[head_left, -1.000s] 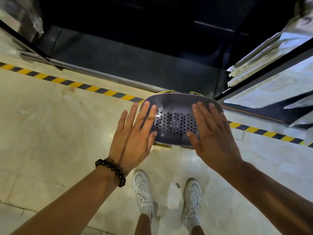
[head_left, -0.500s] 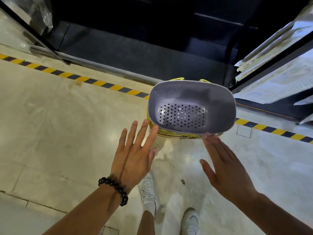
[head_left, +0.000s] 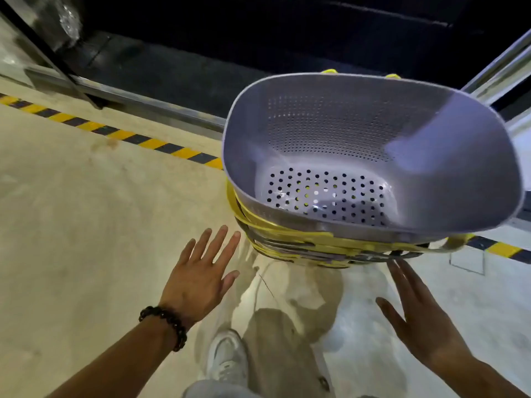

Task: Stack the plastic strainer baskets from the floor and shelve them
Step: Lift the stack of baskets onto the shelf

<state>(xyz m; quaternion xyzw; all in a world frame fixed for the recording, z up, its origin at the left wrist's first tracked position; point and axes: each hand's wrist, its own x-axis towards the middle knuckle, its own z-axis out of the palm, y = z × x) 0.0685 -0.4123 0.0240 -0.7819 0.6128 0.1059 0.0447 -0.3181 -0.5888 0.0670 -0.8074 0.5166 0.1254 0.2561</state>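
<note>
A stack of nested strainer baskets stands on the floor ahead of me, right of centre. The top one is a lavender basket [head_left: 370,156] with a perforated bottom and back wall; yellow and grey basket rims [head_left: 301,248] show beneath it. My left hand [head_left: 201,271], wearing a dark bead bracelet, hovers open just left of and below the stack, not touching it. My right hand [head_left: 413,314] is open at the stack's near right, fingertips close under the rims, holding nothing.
A yellow-and-black hazard stripe [head_left: 120,136] runs across the pale floor behind the stack. Beyond it a metal rail [head_left: 138,101] edges a dark low shelf bay [head_left: 258,38]. A shelf edge [head_left: 500,67] rises at the far right. My white shoe [head_left: 227,360] is below.
Both hands have lifted off the top basket and drawn back toward me, spread open. The stack looms larger and closer as my head has dropped nearer to it.
</note>
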